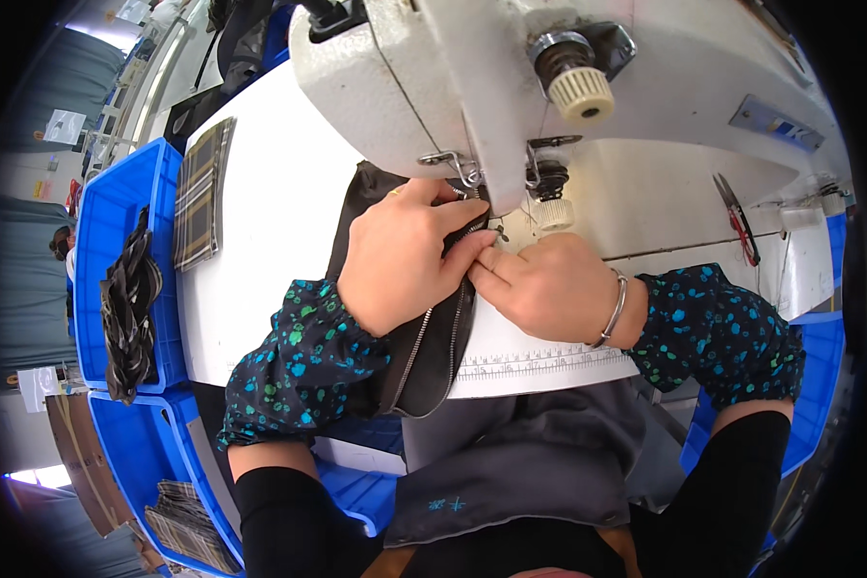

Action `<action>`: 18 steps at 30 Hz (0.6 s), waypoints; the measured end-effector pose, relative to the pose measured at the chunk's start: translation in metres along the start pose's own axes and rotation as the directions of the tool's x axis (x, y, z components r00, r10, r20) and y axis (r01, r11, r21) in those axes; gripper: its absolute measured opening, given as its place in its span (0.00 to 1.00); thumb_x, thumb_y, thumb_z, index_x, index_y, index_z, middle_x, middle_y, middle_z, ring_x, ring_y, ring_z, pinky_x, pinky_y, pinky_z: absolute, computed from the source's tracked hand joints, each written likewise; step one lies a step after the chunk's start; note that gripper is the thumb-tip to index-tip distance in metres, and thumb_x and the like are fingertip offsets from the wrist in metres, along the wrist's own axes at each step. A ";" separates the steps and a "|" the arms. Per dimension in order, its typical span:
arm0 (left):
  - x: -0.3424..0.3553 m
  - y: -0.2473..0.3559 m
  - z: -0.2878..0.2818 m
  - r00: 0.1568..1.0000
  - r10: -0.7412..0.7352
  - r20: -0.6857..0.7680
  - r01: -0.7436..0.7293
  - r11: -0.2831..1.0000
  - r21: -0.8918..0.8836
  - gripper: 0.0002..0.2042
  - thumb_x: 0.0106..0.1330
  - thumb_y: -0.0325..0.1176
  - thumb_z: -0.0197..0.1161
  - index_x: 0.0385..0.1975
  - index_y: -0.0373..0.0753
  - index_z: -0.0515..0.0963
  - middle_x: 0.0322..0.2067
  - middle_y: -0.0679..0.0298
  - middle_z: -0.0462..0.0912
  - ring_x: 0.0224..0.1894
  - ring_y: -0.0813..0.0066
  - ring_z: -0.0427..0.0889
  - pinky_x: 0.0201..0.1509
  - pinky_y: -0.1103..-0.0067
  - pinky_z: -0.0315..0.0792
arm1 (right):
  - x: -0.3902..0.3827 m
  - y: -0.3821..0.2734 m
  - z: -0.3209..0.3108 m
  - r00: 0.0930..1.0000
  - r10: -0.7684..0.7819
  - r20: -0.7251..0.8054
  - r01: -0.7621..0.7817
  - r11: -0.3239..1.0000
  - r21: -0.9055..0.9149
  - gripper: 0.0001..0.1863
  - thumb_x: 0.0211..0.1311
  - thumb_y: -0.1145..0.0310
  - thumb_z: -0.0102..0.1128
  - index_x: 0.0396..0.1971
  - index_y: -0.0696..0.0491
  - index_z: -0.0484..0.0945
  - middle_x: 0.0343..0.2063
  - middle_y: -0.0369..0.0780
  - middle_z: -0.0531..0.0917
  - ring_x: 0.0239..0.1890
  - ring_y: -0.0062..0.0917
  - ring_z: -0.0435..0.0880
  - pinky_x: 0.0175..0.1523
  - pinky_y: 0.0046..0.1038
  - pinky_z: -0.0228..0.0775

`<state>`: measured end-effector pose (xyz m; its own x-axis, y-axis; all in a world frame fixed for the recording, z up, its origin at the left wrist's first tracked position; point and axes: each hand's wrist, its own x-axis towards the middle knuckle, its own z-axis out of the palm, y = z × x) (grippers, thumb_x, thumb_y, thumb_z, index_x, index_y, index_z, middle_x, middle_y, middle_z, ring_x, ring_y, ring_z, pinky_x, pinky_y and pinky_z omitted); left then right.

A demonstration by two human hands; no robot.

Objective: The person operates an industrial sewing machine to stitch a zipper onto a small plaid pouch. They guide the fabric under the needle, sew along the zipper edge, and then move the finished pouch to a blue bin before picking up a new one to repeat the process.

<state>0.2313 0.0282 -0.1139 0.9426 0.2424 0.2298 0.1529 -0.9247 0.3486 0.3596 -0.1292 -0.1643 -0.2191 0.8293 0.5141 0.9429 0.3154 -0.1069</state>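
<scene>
A white sewing machine (395, 87) stands over the table, its needle area right above my fingers. Dark fabric with a metal zipper (419, 356) runs from under the machine head down over the table's front edge. My left hand (405, 241) lies on this fabric, thumb and forefinger pinched on the zipper edge beside the needle area. Close against it, my right hand (544, 284) has its fingers curled and pressed together at the same edge. Whatever the right fingertips hold is hidden. Patterned sleeve covers are on both forearms, and a metal bangle (615, 308) is on the right wrist.
Red-handled scissors (739, 222) lie on the right of the table. A printed ruler strip (539, 362) follows the front edge. Plaid fabric (202, 193) rests at the left edge. Blue bins (91, 279) at the left hold dark and plaid pieces; another blue bin (809, 385) is at right.
</scene>
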 end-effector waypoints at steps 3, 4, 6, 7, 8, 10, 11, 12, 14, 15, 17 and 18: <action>0.000 -0.006 0.009 0.998 -0.001 -0.070 -0.003 0.998 -0.056 0.11 0.58 0.31 0.73 0.41 0.39 0.89 0.35 0.58 0.85 0.36 0.57 0.85 0.40 0.68 0.78 | 0.001 -0.002 0.000 1.000 -0.018 0.022 0.019 1.000 -0.024 0.14 0.53 0.69 0.62 0.37 0.62 0.83 0.27 0.42 0.84 0.19 0.26 0.84 0.22 0.29 0.74; 0.000 -0.007 0.013 0.993 0.015 -0.119 -0.019 0.999 -0.032 0.10 0.58 0.30 0.72 0.40 0.39 0.89 0.35 0.59 0.85 0.34 0.58 0.85 0.38 0.68 0.78 | 0.002 -0.002 -0.001 1.000 -0.023 0.010 0.023 1.000 -0.015 0.14 0.53 0.69 0.62 0.37 0.63 0.83 0.27 0.43 0.84 0.19 0.26 0.84 0.22 0.29 0.74; -0.003 -0.003 0.012 0.995 0.008 -0.096 -0.001 0.998 0.068 0.09 0.59 0.29 0.71 0.39 0.39 0.89 0.35 0.59 0.85 0.32 0.57 0.85 0.36 0.68 0.79 | 0.002 -0.003 -0.002 1.000 -0.026 0.006 0.026 1.000 -0.015 0.14 0.53 0.69 0.62 0.36 0.63 0.83 0.28 0.44 0.85 0.19 0.26 0.84 0.22 0.29 0.74; -0.004 0.000 0.011 0.996 0.004 -0.085 0.006 0.993 0.116 0.09 0.59 0.28 0.71 0.39 0.39 0.89 0.34 0.59 0.84 0.31 0.57 0.85 0.36 0.68 0.79 | 0.002 -0.003 -0.003 1.000 -0.024 0.013 0.024 0.999 -0.025 0.13 0.53 0.70 0.61 0.35 0.63 0.83 0.28 0.45 0.85 0.19 0.26 0.84 0.22 0.29 0.74; -0.003 0.004 0.012 0.996 0.020 -0.082 -0.009 0.991 0.137 0.09 0.59 0.28 0.70 0.39 0.39 0.89 0.34 0.59 0.84 0.30 0.57 0.85 0.35 0.68 0.79 | 0.002 -0.003 -0.004 1.000 -0.021 0.021 0.022 0.999 -0.034 0.12 0.53 0.70 0.61 0.34 0.62 0.84 0.28 0.45 0.85 0.19 0.26 0.84 0.22 0.29 0.74; -0.002 0.009 0.013 0.996 0.049 -0.076 -0.034 0.982 0.186 0.08 0.59 0.27 0.69 0.37 0.38 0.89 0.34 0.59 0.83 0.28 0.57 0.84 0.33 0.68 0.79 | 0.004 -0.004 -0.008 0.998 -0.005 0.061 0.005 1.000 -0.006 0.10 0.52 0.70 0.61 0.31 0.61 0.83 0.28 0.45 0.85 0.18 0.26 0.84 0.21 0.29 0.73; -0.002 0.009 0.013 0.996 0.044 -0.076 -0.033 0.989 0.147 0.07 0.59 0.27 0.69 0.37 0.38 0.88 0.34 0.58 0.83 0.28 0.57 0.84 0.33 0.68 0.78 | 0.005 -0.005 -0.009 0.997 0.003 0.081 -0.004 1.000 0.008 0.09 0.52 0.70 0.61 0.29 0.61 0.83 0.28 0.46 0.85 0.18 0.26 0.84 0.21 0.29 0.73; -0.001 0.008 0.012 0.996 0.040 -0.075 -0.031 0.994 0.109 0.07 0.59 0.27 0.70 0.37 0.38 0.88 0.33 0.58 0.83 0.29 0.57 0.84 0.33 0.68 0.78 | 0.004 -0.005 -0.009 0.998 -0.003 0.070 0.003 1.000 -0.001 0.08 0.52 0.70 0.61 0.28 0.60 0.82 0.26 0.45 0.84 0.18 0.26 0.83 0.20 0.29 0.72; -0.001 0.009 0.012 0.998 0.015 -0.060 -0.011 0.998 0.064 0.07 0.60 0.29 0.69 0.37 0.39 0.88 0.33 0.58 0.81 0.30 0.57 0.85 0.33 0.67 0.79 | 0.003 -0.004 -0.010 0.999 -0.017 0.048 0.018 1.000 -0.020 0.07 0.51 0.70 0.62 0.26 0.59 0.81 0.24 0.44 0.83 0.18 0.26 0.83 0.20 0.29 0.71; -0.002 0.010 0.013 0.999 -0.006 -0.044 0.008 0.998 0.056 0.08 0.60 0.31 0.68 0.37 0.40 0.88 0.34 0.59 0.81 0.31 0.58 0.85 0.33 0.67 0.79 | 0.003 -0.004 -0.010 0.998 -0.016 0.055 0.017 1.000 -0.014 0.07 0.51 0.70 0.62 0.25 0.59 0.81 0.23 0.43 0.83 0.18 0.26 0.83 0.20 0.29 0.71; -0.003 0.011 0.014 0.999 -0.031 -0.024 0.032 0.998 0.047 0.08 0.62 0.33 0.66 0.38 0.41 0.89 0.34 0.59 0.80 0.33 0.59 0.85 0.34 0.66 0.80 | 0.003 -0.004 -0.013 0.998 -0.014 0.068 0.014 1.000 -0.004 0.06 0.50 0.71 0.62 0.24 0.58 0.80 0.20 0.42 0.81 0.18 0.25 0.83 0.20 0.29 0.70; -0.003 0.011 0.014 0.999 -0.035 -0.021 0.036 0.998 0.046 0.08 0.63 0.33 0.66 0.38 0.41 0.89 0.33 0.59 0.80 0.33 0.59 0.85 0.34 0.66 0.80 | 0.002 -0.004 -0.013 0.998 -0.012 0.060 0.013 1.000 -0.015 0.06 0.50 0.71 0.62 0.24 0.58 0.80 0.20 0.41 0.81 0.18 0.26 0.83 0.20 0.29 0.71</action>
<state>0.2341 0.0129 -0.1233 0.9302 0.2811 0.2361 0.2004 -0.9278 0.3148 0.3587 -0.1344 -0.1519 -0.2452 0.8517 0.4632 0.9437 0.3192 -0.0874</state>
